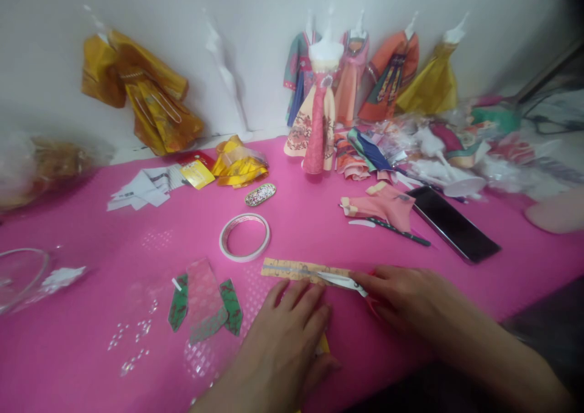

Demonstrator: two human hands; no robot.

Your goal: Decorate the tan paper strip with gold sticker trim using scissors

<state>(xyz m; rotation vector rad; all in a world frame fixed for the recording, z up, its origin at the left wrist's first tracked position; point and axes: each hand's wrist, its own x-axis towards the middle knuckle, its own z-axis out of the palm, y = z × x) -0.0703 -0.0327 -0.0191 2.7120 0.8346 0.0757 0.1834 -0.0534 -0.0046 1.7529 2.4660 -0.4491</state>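
My right hand (401, 297) grips a pair of scissors (337, 280) with red handles, the blades pointing left. The blades lie along a tan patterned strip (283, 268) with a pale line down its length. My left hand (287, 334) lies palm down with fingers stretched out, the fingertips at the strip's lower edge. Something yellow (323, 345) shows partly from under that hand; what it is stays hidden. To the left lie a pink fabric piece (204, 291) and green patterned pieces (232, 306). Behind the strip sits a roll of white tape (222, 242).
A pink mat (150, 267) covers the table. At the right lie a black phone (456, 224), a dark slim pen-like tool (401, 232) and pink cloth (387, 205). Small dressed mannequins, one in a floral dress (296, 130), stand at the back. A glittery oval case (260, 194) is mid-table.
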